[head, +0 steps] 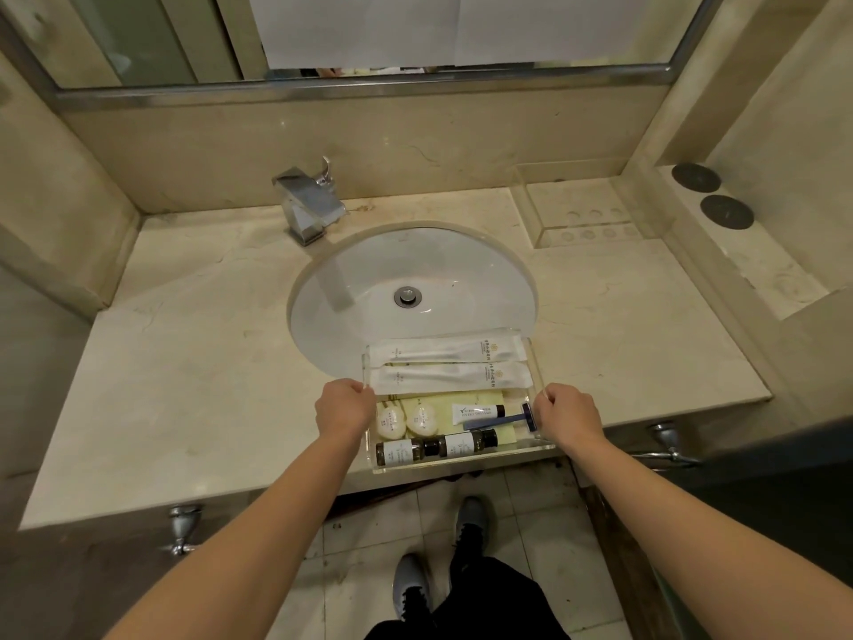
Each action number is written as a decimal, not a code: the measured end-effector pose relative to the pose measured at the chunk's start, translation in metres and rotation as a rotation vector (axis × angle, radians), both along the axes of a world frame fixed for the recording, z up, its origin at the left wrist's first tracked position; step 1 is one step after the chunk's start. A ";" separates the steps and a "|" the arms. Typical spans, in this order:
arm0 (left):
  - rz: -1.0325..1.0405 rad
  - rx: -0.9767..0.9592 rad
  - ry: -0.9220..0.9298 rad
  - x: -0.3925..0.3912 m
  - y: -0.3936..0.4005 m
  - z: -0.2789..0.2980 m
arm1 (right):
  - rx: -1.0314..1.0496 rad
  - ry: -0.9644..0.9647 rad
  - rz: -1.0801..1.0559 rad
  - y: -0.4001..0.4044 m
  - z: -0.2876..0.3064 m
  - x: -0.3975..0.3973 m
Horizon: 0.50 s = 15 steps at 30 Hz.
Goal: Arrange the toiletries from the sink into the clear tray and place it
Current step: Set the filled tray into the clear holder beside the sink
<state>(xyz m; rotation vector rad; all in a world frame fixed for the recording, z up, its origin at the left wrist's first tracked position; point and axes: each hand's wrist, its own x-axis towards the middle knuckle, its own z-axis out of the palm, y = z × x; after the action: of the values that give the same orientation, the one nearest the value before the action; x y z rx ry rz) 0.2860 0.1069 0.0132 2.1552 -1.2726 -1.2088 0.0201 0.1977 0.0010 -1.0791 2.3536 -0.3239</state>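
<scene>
A: Fingers (364,387) of the left hand (344,408) pinched shut on the left wall of the clear tray (461,461), lower centre of frame. Same on the other side?

B: Yes. Right hand (570,415) closed on the right wall, fingertips curled over the rim. Tray gripped from both sides, hanging over the front edge of the tabletop (184,362) and overlapping the near rim of the sink (411,288). Hard to tell whether lifted clear or resting.

A: Contents?

B: Two long white sachets (447,362) side by side at the far end. Nearer, two small round soaps (406,420) at left, a white tube (477,412) and a blue razor (507,420) at right. Two small dark bottles (436,446) lying along the near wall.

A: Anything left in the basin?

B: Nothing visible besides the drain. Faucet (309,207) at upper left of it, no loose toiletries around.

A: So arranging looks finished.

B: Seemingly. Only placement left, judged from this. Likely spot: another clear holder (577,214) sitting at the upper right of the tabletop, or the bare stone beside it. Tray not yet set down in any final place.
</scene>
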 end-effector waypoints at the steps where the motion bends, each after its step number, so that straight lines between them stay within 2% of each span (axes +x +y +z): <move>1: 0.004 -0.009 0.004 -0.004 -0.002 0.002 | -0.004 0.004 -0.004 -0.001 0.000 -0.003; 11: 0.030 -0.078 0.082 -0.056 -0.042 0.012 | -0.062 -0.008 -0.047 -0.029 0.016 -0.050; 15: 0.043 -0.018 0.224 -0.090 -0.056 0.015 | -0.066 -0.054 -0.059 -0.040 0.018 -0.083</move>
<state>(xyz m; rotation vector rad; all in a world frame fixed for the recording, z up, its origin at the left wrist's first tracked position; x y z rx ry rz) 0.1956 0.0512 0.0283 1.9595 -1.1326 -1.3706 -0.0630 0.1582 0.0187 -1.0201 2.3442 -0.4499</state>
